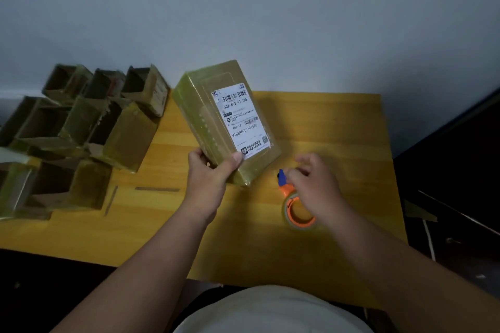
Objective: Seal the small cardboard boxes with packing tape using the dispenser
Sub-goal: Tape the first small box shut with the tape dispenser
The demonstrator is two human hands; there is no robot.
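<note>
My left hand [209, 174] grips the near end of a closed cardboard box [213, 116], thumb on top. The box is tilted up off the yellow table [338, 143] and carries a white shipping label [242, 121] under glossy tape. To its right, the orange tape dispenser [293, 209] with a blue tip lies on the table holding a roll of clear tape. My right hand [315, 186] hovers over the dispenser's front end with fingers loosely curled; whether it touches the dispenser is unclear.
Several open small cardboard boxes [67, 130] are piled at the table's left side, some on their sides. Two thin strips [157, 189] lie on the table near them. A grey wall rises behind; dark furniture [460, 170] stands to the right.
</note>
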